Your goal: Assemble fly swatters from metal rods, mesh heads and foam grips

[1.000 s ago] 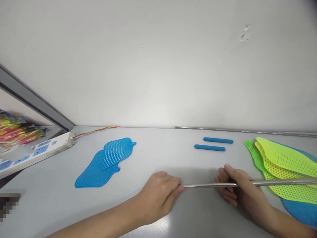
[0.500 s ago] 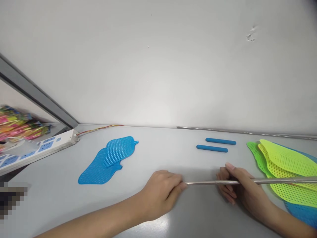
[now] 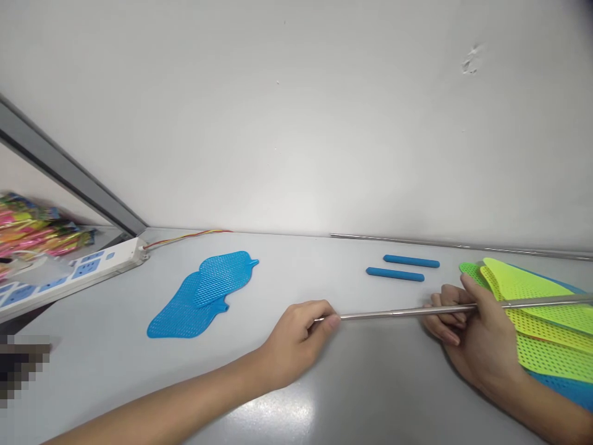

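Both hands hold one telescopic metal rod [image 3: 398, 313] above the table, running nearly level from left to right. My left hand [image 3: 301, 340] pinches its thin left end between thumb and fingers. Farther along, my right hand [image 3: 477, 334] is closed round the rod palm up, with the thumb over it. The rod's thicker part passes over a stack of yellow-green perforated fly swatter heads [image 3: 542, 293] and leaves the view at the right. Two blue fly swatter heads [image 3: 222, 279] lie overlapped left of my left hand. Two blue handle sleeves [image 3: 411, 261] lie side by side beyond my right hand.
Another metal rod [image 3: 435, 245] lies along the foot of the wall [image 3: 296, 123]. A white power strip [image 3: 92, 272] with a red and yellow cable [image 3: 189, 237] sits at the left, near a grey frame post [image 3: 69, 167]. Colourful wrapped packs [image 3: 32, 225] are piled behind it.
The held rod has risen in view, its right side more, so it now tilts slightly up to the right. My right hand has moved right and up; my left hand has risen slightly.
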### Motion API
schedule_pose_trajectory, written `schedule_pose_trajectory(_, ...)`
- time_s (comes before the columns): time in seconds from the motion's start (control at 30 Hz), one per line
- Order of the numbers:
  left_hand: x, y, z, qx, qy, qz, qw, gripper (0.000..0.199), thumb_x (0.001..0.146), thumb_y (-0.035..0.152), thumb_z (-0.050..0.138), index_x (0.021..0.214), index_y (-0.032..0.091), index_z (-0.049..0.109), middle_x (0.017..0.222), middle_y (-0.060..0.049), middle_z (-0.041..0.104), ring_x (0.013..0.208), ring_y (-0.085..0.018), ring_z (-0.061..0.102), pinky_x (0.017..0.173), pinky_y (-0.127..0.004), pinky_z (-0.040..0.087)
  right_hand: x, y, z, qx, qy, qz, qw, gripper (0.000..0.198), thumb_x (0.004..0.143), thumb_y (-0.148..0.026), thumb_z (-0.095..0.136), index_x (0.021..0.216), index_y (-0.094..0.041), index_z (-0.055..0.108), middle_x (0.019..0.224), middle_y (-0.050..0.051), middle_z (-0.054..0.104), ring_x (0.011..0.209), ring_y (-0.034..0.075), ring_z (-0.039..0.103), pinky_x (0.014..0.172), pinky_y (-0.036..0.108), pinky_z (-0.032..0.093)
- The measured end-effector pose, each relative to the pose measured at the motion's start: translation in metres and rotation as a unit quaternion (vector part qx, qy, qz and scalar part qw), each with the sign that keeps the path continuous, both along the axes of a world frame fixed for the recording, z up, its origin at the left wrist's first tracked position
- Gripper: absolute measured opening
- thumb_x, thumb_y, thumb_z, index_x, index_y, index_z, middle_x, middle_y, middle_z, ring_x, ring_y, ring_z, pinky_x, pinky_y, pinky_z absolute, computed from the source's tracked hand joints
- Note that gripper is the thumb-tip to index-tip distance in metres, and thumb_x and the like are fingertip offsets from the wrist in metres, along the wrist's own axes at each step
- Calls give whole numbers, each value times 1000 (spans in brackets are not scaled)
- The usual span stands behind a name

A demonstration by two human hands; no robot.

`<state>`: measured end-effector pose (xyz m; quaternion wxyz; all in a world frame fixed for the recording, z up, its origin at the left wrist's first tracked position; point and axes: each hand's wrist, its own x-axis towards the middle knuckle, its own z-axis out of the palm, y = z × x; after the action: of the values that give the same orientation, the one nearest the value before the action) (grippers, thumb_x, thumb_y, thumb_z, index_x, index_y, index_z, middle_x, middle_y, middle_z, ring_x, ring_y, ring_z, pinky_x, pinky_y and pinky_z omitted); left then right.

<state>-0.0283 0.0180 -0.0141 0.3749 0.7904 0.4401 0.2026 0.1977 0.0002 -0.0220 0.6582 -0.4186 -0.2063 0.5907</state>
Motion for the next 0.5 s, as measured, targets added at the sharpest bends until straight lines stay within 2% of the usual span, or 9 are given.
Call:
schedule_pose_trajectory(0.3, 0, -1, 0, 19, 36, -15, 999, 28, 84, 31, 30, 62, 16, 41, 55, 4, 39, 52, -7, 36, 50, -19, 28, -2, 5, -4, -26, 10, 30, 999, 40, 77, -34, 44, 44, -18, 26, 40, -6, 22, 34, 7, 24, 36, 23, 19)
schedule_pose_trajectory(0.5, 0, -1, -1, 24, 37, -19, 999, 28, 84, 29, 29, 61, 16, 39, 54, 5, 37, 51, -7, 34, 49, -19, 27, -3, 1, -4, -1, 9, 23, 1000, 40, 77, -34, 41, 43, -18, 28, 40, -5, 22, 35, 8, 24, 35, 22, 22)
